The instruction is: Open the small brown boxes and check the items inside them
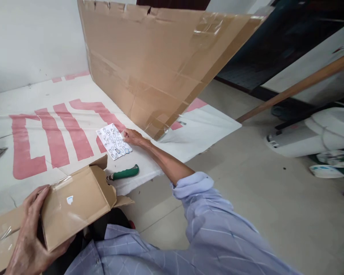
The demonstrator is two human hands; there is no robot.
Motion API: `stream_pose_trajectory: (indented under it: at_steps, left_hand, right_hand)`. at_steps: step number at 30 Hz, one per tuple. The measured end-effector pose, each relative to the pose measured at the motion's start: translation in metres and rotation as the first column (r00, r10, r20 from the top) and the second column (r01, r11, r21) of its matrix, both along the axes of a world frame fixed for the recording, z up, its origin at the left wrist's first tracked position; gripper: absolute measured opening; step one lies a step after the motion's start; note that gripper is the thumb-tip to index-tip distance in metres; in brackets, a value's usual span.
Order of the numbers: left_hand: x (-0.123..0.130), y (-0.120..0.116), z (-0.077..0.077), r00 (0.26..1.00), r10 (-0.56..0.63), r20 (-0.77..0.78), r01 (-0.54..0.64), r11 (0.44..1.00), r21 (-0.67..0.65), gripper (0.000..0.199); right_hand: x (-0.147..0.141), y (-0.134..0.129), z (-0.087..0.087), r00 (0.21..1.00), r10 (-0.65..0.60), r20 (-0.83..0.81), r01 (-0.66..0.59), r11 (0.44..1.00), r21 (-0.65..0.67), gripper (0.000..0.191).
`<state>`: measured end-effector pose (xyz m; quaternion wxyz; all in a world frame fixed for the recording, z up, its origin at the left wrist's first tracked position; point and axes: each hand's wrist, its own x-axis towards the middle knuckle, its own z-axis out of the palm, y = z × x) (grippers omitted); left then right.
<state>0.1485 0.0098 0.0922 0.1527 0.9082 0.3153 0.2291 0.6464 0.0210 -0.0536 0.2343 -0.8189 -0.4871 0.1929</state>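
My left hand [31, 233] grips a small brown cardboard box [77, 214] by its near end, fingers on top and thumb below. The box lies tilted over my lap with its far-end flaps open. On its upper face is a small white and blue patch [70, 200]. My right hand [134, 137] is stretched forward, its fingers closed at the right edge of a white sheet [109, 139] covered in small outlined shapes. Between sheet and box lies a tool with a green handle [126, 172]; its metal end is partly hidden behind the box flap.
A large cardboard panel [154, 65] stands behind the sheet on a white cloth [57, 175] with red printing. Another cardboard piece [5, 229] lies at lower left. To the right are a wooden pole [298, 88] and a white bucket-like container [318, 131] above the tiled floor.
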Motion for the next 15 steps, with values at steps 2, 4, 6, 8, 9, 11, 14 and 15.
stream_pose_trajectory:
  at_steps: [2,4,6,8,9,11,14,15]
  left_hand:
    - [0.001,-0.003,-0.001,1.0,-0.023,0.019,0.024,1.0,-0.003,0.109]
    - [0.001,-0.005,-0.003,0.997,-0.061,0.043,0.062,0.998,-0.017,0.112]
    - [0.0,-0.007,-0.003,0.994,-0.094,0.057,0.097,0.993,-0.061,0.114]
    - [-0.001,-0.009,-0.003,0.991,-0.119,0.059,0.126,0.986,-0.114,0.116]
    - [-0.002,-0.009,-0.003,0.989,-0.132,0.063,0.139,0.981,-0.133,0.117]
    - [-0.003,-0.011,-0.003,0.986,-0.145,0.079,0.156,0.976,-0.155,0.12]
    - [-0.004,-0.014,-0.005,0.982,-0.137,0.13,0.155,0.977,-0.145,0.122]
    - [-0.005,-0.015,-0.007,0.98,-0.125,0.152,0.147,0.979,-0.141,0.121]
  right_hand:
    - [-0.007,-0.003,0.004,0.999,-0.018,0.028,0.018,0.999,-0.031,0.011]
    - [-0.016,-0.007,0.008,0.997,-0.037,0.061,0.041,0.998,-0.056,0.008]
    - [-0.026,-0.013,0.01,0.994,-0.055,0.096,0.062,0.996,-0.065,0.011]
    - [-0.033,-0.017,0.012,0.99,-0.069,0.124,0.077,0.996,-0.055,0.016]
    - [-0.035,-0.019,0.014,0.988,-0.075,0.135,0.081,0.996,-0.043,0.018]
    - [-0.04,-0.024,0.02,0.984,-0.086,0.158,0.089,0.996,-0.011,0.023]
    - [-0.048,-0.033,0.033,0.984,-0.111,0.139,0.095,0.988,0.118,0.025]
    - [-0.053,-0.038,0.038,0.992,-0.1,0.074,0.085,0.979,0.184,0.023]
